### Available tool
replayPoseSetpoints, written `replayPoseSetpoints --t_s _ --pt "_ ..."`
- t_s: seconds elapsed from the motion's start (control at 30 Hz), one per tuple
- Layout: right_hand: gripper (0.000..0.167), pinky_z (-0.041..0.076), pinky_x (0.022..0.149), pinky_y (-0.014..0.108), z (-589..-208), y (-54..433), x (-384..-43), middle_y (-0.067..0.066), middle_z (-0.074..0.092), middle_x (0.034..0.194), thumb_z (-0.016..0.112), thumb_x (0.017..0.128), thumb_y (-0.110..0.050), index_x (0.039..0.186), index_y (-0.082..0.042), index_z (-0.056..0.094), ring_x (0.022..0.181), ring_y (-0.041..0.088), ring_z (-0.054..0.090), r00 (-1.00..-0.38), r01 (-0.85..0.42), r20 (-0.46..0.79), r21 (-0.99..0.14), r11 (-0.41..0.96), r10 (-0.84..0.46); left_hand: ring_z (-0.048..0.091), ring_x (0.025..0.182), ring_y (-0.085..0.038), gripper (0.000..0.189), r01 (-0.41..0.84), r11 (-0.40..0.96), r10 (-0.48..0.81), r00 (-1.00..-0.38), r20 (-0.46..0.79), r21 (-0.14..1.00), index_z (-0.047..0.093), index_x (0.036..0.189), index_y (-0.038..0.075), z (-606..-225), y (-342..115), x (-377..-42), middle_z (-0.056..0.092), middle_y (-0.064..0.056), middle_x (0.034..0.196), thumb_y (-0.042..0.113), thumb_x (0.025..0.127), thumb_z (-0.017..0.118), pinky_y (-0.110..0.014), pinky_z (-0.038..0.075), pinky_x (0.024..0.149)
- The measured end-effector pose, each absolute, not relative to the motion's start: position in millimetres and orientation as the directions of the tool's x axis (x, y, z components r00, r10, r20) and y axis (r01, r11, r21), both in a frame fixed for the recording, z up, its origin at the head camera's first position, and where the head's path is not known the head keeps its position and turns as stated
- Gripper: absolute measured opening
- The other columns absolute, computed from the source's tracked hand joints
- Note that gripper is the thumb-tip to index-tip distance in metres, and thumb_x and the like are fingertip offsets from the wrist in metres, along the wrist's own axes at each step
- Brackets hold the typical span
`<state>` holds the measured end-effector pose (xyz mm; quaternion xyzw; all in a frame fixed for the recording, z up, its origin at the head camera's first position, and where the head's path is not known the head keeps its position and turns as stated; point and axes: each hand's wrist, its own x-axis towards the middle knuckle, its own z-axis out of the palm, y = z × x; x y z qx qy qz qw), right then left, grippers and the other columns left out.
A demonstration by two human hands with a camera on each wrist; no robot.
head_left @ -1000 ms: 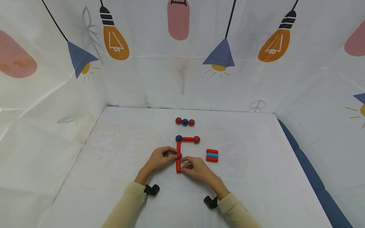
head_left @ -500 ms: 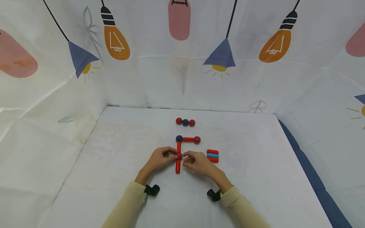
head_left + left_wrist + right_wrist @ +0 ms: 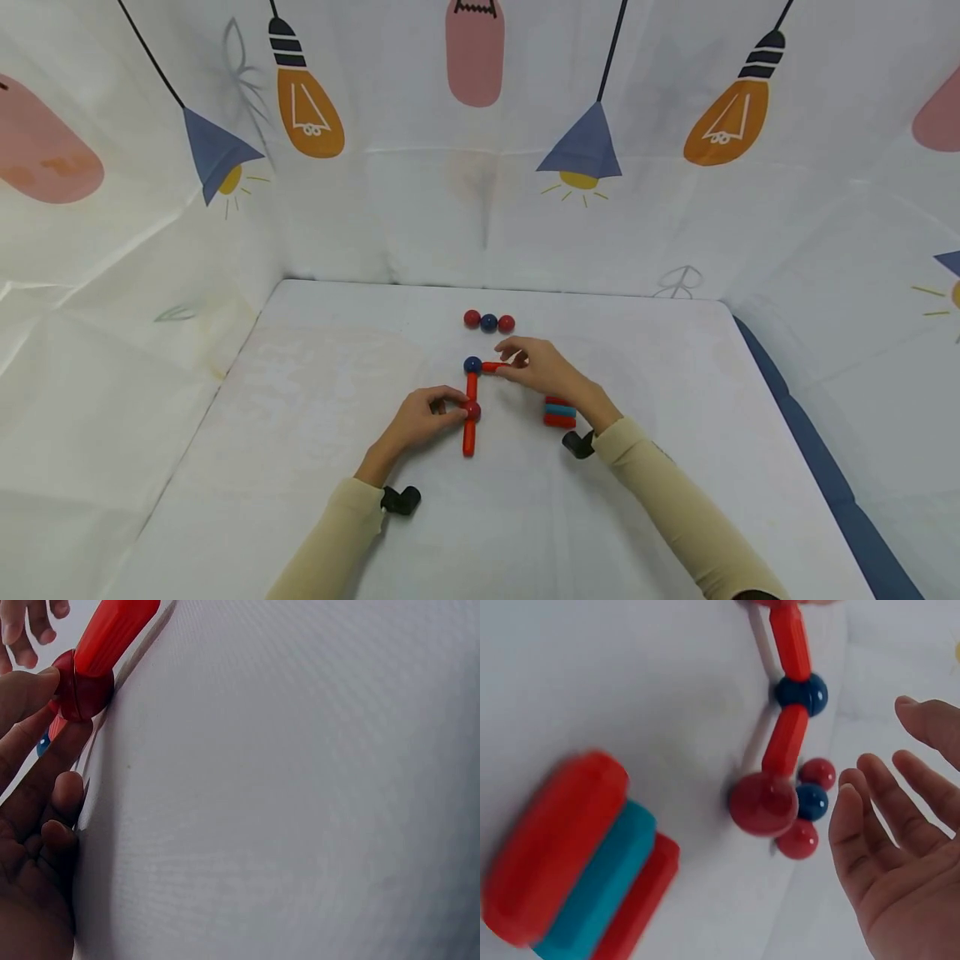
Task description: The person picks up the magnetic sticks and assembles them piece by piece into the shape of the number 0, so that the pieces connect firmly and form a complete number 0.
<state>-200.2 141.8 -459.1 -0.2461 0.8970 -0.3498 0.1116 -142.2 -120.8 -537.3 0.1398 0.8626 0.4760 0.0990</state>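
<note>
My left hand (image 3: 422,418) pinches a red ball (image 3: 472,410) between thumb and fingers. From this ball one red rod (image 3: 468,438) extends toward me, and another red rod (image 3: 472,386) runs away to a dark blue ball (image 3: 472,365). A further red rod (image 3: 490,367) points right from the blue ball. Its end ball, red (image 3: 763,804) in the right wrist view, is hidden behind my right hand (image 3: 543,367) in the head view. The right hand's fingers are relaxed and hold nothing, close to that end ball.
A row of two red balls and one blue ball (image 3: 489,322) lies toward the back of the white table (image 3: 337,333). On the right, under my right forearm, a light blue rod (image 3: 560,410) lies between two red rods. Patterned cloth walls (image 3: 420,217) surround the table.
My right hand has left the lower red rod and moved away from me and to the right, up to the side rod's end ball. My left hand stays on its red ball.
</note>
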Motion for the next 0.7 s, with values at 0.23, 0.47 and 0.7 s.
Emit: replayPoseSetpoints --t_s 0.23,0.47,0.7 --pt "0.044 0.059 0.084 0.038 -452.3 144.4 -227.4 0.018 0.069 0.126 0.073 0.096 -0.022 0.134 -0.003 0.063 0.107 0.029 0.066 -0.865 -0.334 -0.064 -0.666 0.667 -0.497 0.055 0.082 -0.015 0.023 0.144 0.505 0.336 -0.941 -0.04 0.851 0.077 0.116 0.021 -537.1 -121.5 -142.2 0.067 0.006 0.093 0.027 0.093 0.076 -0.025 0.045 0.069" --pt "0.037 0.058 0.09 0.043 -456.0 145.4 -248.2 0.017 0.069 0.123 0.071 0.097 -0.02 0.129 -0.002 0.065 0.107 0.032 0.066 -0.879 -0.332 -0.052 -0.647 0.687 -0.474 0.055 0.082 -0.015 0.023 0.137 0.505 0.336 -0.94 -0.049 0.852 0.076 0.115 0.02 -535.5 -122.0 -142.0 0.067 0.006 0.093 0.025 0.093 0.075 -0.025 0.045 0.069" --pt "0.039 0.056 0.096 0.046 -465.2 151.3 -267.4 0.019 0.067 0.124 0.067 0.099 -0.021 0.134 -0.003 0.063 0.115 0.035 0.066 -0.921 -0.252 -0.067 -0.648 0.719 -0.383 0.055 0.081 -0.014 0.023 0.149 0.498 0.34 -0.94 -0.034 0.854 0.076 0.115 0.02 -535.3 -121.6 -141.8 0.068 0.007 0.094 0.025 0.093 0.076 -0.025 0.045 0.069"
